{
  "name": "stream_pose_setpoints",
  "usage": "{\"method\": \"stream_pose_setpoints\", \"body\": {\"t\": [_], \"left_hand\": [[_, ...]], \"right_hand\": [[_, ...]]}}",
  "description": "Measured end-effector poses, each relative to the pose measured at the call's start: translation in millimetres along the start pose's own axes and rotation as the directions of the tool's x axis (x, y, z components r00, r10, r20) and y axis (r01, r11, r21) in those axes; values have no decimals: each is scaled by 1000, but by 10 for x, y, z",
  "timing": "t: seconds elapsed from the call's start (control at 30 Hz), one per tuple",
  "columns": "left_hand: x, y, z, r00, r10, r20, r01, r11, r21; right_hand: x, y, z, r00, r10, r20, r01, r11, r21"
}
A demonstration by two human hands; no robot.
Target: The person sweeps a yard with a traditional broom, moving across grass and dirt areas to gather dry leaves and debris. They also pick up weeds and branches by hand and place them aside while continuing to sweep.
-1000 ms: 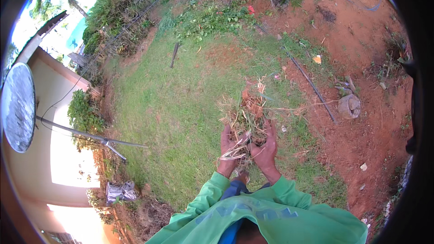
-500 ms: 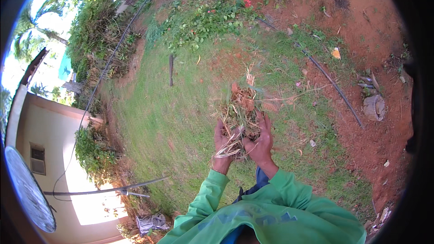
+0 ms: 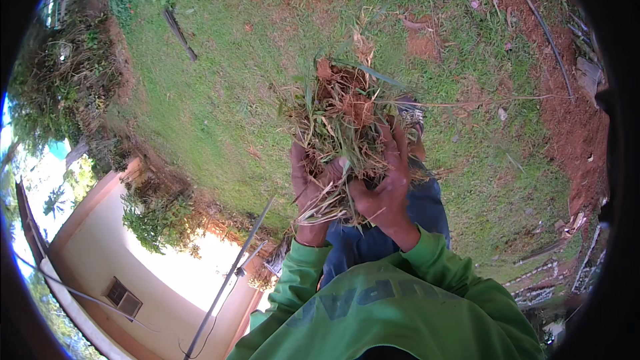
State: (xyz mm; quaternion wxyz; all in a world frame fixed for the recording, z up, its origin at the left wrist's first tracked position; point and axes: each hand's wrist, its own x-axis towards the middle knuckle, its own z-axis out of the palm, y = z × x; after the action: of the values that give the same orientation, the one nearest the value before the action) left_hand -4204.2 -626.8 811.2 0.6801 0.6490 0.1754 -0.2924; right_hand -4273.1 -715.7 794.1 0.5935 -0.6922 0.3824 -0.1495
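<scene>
A bulky clump of dry grass and weeds (image 3: 343, 123), with reddish soil clinging to its far end, is held in front of my body. My left hand (image 3: 312, 183) grips its left side, and my right hand (image 3: 389, 190) is wrapped round its right side. Pale dry blades stick out between the two wrists. One long thin stem reaches out from the clump to the right. Parts of my fingers are hidden in the grass.
Short green lawn (image 3: 227, 100) with bare reddish patches spreads around me. A dark bundle of sticks (image 3: 179, 33) lies at the far left. A black hose (image 3: 543, 27) runs along the red soil at right. A pale house wall (image 3: 100, 240) and a pole (image 3: 230, 277) stand at lower left.
My view has tipped down and turned, so the far bushes have mostly left the picture and my legs show more. Both hands still hold the clump, now looking larger.
</scene>
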Motion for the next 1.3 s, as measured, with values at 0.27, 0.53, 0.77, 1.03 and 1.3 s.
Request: {"method": "stream_pose_setpoints", "body": {"t": [0.27, 0.53, 0.77, 1.03, 1.3], "left_hand": [[1391, 455, -1308, 996, -80, -28, 82, 991, 108], [2435, 1634, -3038, 986, 90, -141, -63, 981, 182], [2866, 2847, -3809, 923, 173, -343, -164, 985, 56], [3920, 4540, -4089, 842, 256, -475, -380, 906, -185], [4869, 5990, -4410, 824, 329, -462, -491, 822, -290]], "right_hand": [[393, -1, 1820, 994, 41, 100, -18, 975, -223], [619, -791, 4077, 964, 96, 248, -79, 994, -78], [1172, -1886, 5311, 874, -114, 472, 179, 979, -94], [2309, -3154, 6611, 765, -301, 570, 323, 944, 64], [3318, -4333, 7750, 693, -429, 580, 488, 871, 62]]}}
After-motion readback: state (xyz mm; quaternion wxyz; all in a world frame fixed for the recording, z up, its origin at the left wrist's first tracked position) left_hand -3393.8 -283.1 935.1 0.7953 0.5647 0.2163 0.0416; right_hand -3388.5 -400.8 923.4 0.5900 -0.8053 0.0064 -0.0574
